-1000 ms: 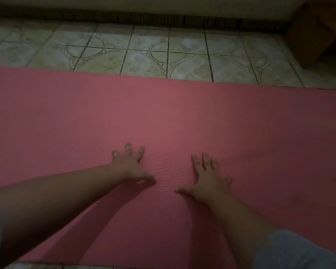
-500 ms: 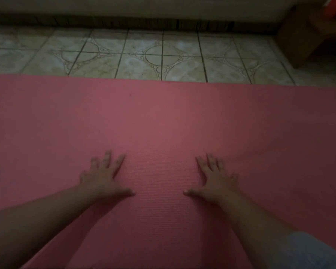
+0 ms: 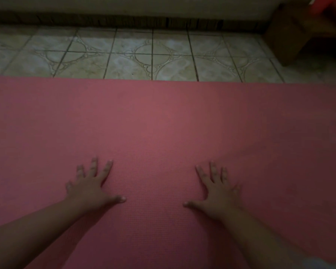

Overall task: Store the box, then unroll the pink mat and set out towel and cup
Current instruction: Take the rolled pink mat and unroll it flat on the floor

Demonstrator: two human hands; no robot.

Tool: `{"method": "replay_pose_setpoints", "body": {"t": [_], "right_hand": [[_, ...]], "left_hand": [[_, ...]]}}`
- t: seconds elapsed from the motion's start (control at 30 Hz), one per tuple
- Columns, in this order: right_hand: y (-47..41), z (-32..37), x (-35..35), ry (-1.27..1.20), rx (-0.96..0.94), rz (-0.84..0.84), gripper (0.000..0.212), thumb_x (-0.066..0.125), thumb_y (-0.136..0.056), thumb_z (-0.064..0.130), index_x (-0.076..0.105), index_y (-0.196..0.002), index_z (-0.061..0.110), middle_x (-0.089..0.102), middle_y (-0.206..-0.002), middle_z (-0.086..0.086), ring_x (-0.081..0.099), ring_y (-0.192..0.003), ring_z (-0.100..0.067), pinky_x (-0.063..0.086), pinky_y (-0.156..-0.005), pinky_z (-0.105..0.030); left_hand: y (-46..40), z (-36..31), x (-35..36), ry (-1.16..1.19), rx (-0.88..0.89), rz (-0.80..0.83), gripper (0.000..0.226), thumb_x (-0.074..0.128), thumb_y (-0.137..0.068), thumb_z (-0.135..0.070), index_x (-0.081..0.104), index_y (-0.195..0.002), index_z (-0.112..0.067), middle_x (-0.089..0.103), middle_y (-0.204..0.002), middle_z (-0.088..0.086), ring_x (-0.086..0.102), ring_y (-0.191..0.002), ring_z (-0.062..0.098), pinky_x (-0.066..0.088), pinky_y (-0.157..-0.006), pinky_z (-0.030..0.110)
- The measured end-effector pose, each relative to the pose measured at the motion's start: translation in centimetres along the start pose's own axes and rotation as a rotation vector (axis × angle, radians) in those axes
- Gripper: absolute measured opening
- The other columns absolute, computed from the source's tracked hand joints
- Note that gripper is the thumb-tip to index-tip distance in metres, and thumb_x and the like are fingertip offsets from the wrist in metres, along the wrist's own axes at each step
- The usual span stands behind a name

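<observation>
Head view shows left hand [image 3: 89, 188] and right hand [image 3: 218, 191], fingers spread apart, pressing flat the pink textured foam mat [image 3: 163, 121] at lower centre, probably smoothing it.

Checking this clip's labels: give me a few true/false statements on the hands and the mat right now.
1. Both hands lie flat on the pink mat. True: left hand and right hand, fingers spread.
2. The mat is rolled up. False: it lies spread over the tiled floor.
3. A cup stands on the mat. False: none is visible.
4. The hands are apart. True.
</observation>
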State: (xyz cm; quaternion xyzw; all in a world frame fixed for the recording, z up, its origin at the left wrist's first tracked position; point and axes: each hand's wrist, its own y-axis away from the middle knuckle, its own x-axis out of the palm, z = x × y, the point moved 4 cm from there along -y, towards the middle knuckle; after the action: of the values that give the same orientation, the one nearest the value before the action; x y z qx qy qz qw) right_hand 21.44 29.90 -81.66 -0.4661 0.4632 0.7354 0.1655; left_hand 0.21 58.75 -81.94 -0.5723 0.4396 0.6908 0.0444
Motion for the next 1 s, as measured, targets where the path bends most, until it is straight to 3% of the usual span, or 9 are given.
{"method": "replay_pose_setpoints", "body": {"t": [0.37, 0.63, 1.0], "right_hand": [[-2.1, -1.0, -1.5, 0.02, -0.002, 0.003, 0.113, 0.033, -0.036, 0.1, -0.034, -0.12, 0.064, -0.04, -0.142, 0.018, -0.022, -0.146, -0.022, 0.002, -0.106, -0.072], [-1.4, -1.1, -1.4, 0.064, -0.03, 0.02, 0.114, 0.032, -0.04, 0.1, -0.035, -0.123, 0.061, -0.044, -0.143, 0.016, -0.026, -0.145, -0.023, 0.004, -0.109, -0.069], [-0.3, -0.5, -1.0, 0.071, -0.025, 0.04, 0.12, 0.034, -0.041, 0.099, -0.036, -0.127, 0.054, -0.044, -0.144, 0.012, -0.026, -0.144, -0.024, 0.003, -0.11, -0.067]], "left_hand": [[-0.9, -1.9, -1.4, 0.028, 0.0, 0.023, 0.12, 0.05, -0.046, -0.092, -0.02, -0.136, -0.055, -0.028, -0.155, -0.007, -0.015, -0.144, 0.037, 0.015, -0.109, 0.065], [0.4, 0.9, -1.1, 0.034, -0.051, 0.007, 0.127, 0.032, -0.019, -0.102, -0.034, -0.12, -0.059, -0.034, -0.151, -0.014, -0.016, -0.144, 0.033, 0.016, -0.109, 0.065], [0.8, 1.5, -0.7, 0.054, -0.057, -0.006, 0.129, 0.03, -0.016, -0.103, -0.036, -0.118, -0.059, -0.032, -0.152, -0.014, -0.015, -0.145, 0.029, 0.019, -0.108, 0.064]]}}
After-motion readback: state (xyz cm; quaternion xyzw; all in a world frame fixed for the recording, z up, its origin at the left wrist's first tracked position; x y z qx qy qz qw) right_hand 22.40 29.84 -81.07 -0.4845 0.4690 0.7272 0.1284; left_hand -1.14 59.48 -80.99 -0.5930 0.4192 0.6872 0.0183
